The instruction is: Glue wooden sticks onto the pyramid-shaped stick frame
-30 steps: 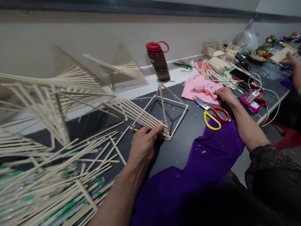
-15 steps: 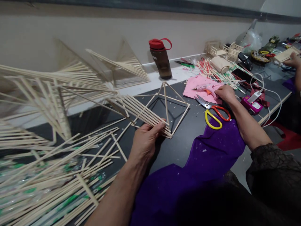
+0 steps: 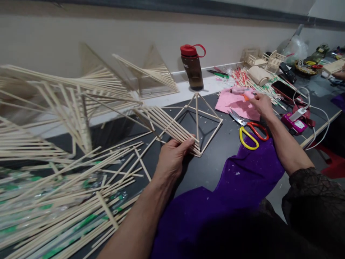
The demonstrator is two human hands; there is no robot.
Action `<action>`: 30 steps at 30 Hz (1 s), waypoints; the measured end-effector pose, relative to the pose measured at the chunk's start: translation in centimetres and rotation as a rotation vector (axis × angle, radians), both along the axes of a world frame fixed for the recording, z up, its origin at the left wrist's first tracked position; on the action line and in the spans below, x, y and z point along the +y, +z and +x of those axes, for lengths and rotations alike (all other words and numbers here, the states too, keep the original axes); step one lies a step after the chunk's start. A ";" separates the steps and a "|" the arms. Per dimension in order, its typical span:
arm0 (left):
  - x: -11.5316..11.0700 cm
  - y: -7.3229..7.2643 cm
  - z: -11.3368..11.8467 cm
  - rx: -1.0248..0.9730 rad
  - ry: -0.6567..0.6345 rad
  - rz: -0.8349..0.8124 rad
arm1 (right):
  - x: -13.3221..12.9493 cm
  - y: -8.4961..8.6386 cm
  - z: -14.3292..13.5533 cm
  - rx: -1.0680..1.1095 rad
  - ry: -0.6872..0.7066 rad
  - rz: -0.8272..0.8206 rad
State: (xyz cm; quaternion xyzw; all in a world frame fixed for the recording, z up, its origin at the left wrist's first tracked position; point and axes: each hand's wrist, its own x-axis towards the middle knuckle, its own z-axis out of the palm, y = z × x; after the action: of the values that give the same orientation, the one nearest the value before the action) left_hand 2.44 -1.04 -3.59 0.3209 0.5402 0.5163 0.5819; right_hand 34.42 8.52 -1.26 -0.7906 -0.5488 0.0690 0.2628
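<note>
My left hand (image 3: 172, 156) pinches the near corner of a stick frame (image 3: 172, 124), where several parallel wooden sticks meet. The frame's open, pyramid-like end (image 3: 197, 118) stands on the dark table to the right of that hand. Farther right, my right hand (image 3: 262, 104) is closed at the edge of a pink cloth (image 3: 235, 104), at the rear of a hot glue gun (image 3: 239, 92) with an orange trigger. Scissors (image 3: 249, 131) with one yellow and one red handle lie just in front of the cloth, partly on a purple cloth (image 3: 248, 172).
Loose sticks (image 3: 81, 216) cover the near left, with larger stick structures (image 3: 88, 82) behind. A red-lidded bottle (image 3: 192, 68) stands by the wall. Right of my right hand are a phone (image 3: 285, 90) and a purple device (image 3: 293, 122) with a white cable. Another person's hand (image 3: 340, 75) shows far right.
The view has shifted, so most things sit farther right. My right hand has lifted slightly at the glue gun, which has moved back and turned. My left hand keeps its hold on the frame.
</note>
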 end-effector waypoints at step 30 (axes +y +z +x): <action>-0.1 0.5 0.0 -0.005 -0.047 0.068 | -12.4 -0.7 -6.6 0.299 1.050 0.105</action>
State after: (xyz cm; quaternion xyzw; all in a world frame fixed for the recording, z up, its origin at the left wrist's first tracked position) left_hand 2.47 -1.16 -3.05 0.3519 0.5130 0.5214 0.5840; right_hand 27.84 -3.88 -1.97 -0.3778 -0.8290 0.2750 0.3072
